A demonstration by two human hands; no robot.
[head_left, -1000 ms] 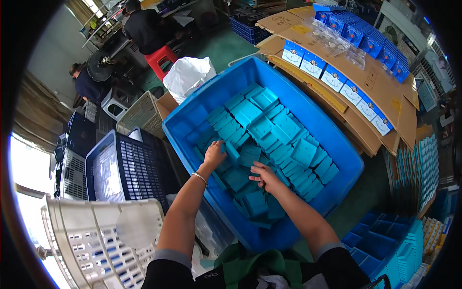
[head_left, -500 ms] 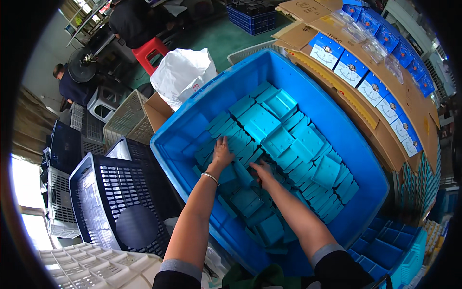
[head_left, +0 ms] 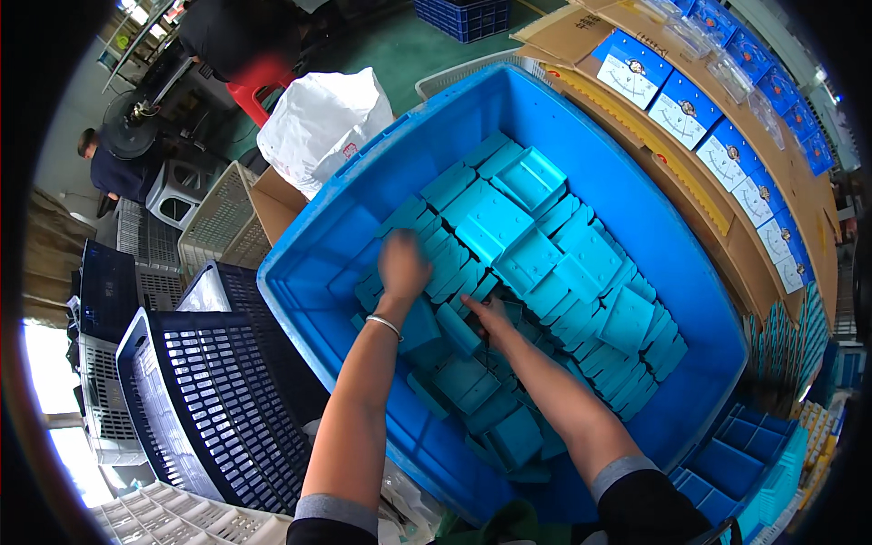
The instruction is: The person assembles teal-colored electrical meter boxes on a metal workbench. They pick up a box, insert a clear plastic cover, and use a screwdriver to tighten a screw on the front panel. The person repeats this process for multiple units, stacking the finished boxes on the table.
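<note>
A big blue plastic tub [head_left: 599,173] holds many shallow turquoise plastic trays [head_left: 531,179]. Most stand on edge in tight rows; several lie flat on top, and those nearer me lie in a loose heap. My left hand [head_left: 402,268], wearing a bracelet on its wrist, is over the left end of the rows. Motion smears its fingers, so its grip cannot be made out. Lower and to the right, my right hand [head_left: 490,318] is at the near end of a row. Its thumb and curled fingers close on a turquoise tray, with the fingertips partly hidden.
Dark slotted crates [head_left: 227,400] stand left of the tub, with a white crate [head_left: 182,518] below. A white sack [head_left: 327,127] sits behind it. Cardboard [head_left: 568,41] bearing blue-and-white meter panels [head_left: 681,109] lies to the right. Two people work at the far left.
My left hand has moved up and left across the rows. My right hand stays almost in place. The whole view has shifted slightly.
</note>
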